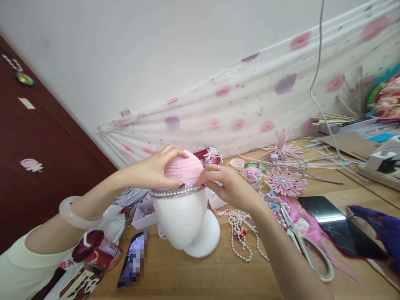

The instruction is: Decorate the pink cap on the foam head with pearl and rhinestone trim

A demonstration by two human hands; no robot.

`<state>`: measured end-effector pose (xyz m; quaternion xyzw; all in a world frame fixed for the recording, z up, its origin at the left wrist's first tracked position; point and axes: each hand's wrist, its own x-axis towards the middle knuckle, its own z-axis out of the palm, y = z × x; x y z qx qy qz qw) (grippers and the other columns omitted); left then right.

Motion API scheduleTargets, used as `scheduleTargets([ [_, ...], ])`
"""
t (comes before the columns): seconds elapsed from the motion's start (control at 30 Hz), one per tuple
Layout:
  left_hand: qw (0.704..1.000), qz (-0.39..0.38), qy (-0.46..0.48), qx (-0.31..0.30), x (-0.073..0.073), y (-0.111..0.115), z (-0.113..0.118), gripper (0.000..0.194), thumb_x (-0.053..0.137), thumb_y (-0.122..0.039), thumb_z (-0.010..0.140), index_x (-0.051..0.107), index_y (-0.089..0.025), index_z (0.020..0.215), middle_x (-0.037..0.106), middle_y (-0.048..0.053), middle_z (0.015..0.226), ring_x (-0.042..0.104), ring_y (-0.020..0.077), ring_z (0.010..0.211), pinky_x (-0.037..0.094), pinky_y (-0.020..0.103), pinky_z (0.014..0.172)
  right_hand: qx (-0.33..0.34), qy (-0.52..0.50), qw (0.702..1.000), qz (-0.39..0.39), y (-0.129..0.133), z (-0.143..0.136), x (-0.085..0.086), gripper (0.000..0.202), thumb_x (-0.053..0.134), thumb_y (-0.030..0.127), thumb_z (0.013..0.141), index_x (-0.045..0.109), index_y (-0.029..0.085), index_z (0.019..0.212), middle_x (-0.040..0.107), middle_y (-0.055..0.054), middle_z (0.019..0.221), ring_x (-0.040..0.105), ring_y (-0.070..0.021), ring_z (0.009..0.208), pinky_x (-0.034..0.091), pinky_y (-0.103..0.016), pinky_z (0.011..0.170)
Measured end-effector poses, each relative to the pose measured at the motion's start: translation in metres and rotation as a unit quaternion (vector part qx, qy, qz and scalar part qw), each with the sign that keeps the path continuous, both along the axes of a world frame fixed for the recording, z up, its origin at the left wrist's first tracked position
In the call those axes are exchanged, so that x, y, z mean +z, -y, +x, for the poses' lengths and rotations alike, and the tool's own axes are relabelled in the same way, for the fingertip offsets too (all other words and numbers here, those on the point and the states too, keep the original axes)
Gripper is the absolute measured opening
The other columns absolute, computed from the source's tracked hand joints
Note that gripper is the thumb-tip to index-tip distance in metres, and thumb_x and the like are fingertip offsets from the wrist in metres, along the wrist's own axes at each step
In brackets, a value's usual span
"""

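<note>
A white foam mannequin head (181, 216) stands on its round base in front of me, wearing a pink ribbed headpiece (183, 170). Round the headpiece's lower edge runs a band of pearls and silver beads (176, 192). My left hand (156, 168) grips the headpiece from the left, its fingers over the top and its thumb just above the band. At the right end of the band, my right hand (223, 181) pinches the headpiece's edge between thumb and fingers. Its fingertips partly cover that spot, so any small piece there cannot be made out.
On the table lie a phone (133, 258), pearl strings (240, 241), scissors (304, 243), a black tablet (340, 225) and a blue glue gun (379, 229). Pink flower pieces (286, 182) and small paper cups (252, 177) stand behind. A red lidded cup (98, 250) is by my left forearm.
</note>
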<state>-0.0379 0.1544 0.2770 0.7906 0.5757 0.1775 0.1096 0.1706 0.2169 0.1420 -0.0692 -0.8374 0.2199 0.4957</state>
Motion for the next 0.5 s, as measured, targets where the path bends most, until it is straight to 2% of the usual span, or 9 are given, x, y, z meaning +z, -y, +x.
scheduleTargets([
  [0.1,0.999,-0.005,-0.033,0.002,0.001,0.001,0.002,0.064,0.084,-0.034,0.057,0.069,-0.024,0.118,0.062,0.009,0.129,0.051,0.0387,0.13,0.035,0.048,0.114,0.005,-0.001,1.0,-0.001,0.0,0.0,-0.001,0.031,0.05,0.011,0.099,0.078,0.026,0.096,0.075,-0.003,0.096,0.07,-0.018,0.086,0.053,-0.034,0.074],
  [0.3,0.982,-0.054,-0.181,0.017,0.011,0.006,0.013,0.069,0.072,-0.05,0.07,0.053,-0.023,0.13,0.052,0.011,0.132,0.048,0.0359,0.127,0.039,0.049,0.11,0.0,0.01,1.0,0.012,-0.002,0.001,-0.002,0.029,0.053,0.005,0.097,0.077,0.022,0.095,0.075,-0.004,0.099,0.07,-0.0155,0.088,0.052,-0.03,0.076],
  [0.5,0.971,-0.053,-0.231,0.043,0.013,0.003,0.024,0.071,0.069,-0.056,0.068,0.053,-0.02,0.127,0.052,0.012,0.126,0.049,0.0372,0.122,0.044,0.048,0.104,-0.007,0.009,1.0,0.023,0.0,0.001,-0.003,0.033,0.052,-0.001,0.093,0.076,0.021,0.094,0.073,-0.004,0.098,0.069,-0.0147,0.088,0.052,-0.028,0.075],
])
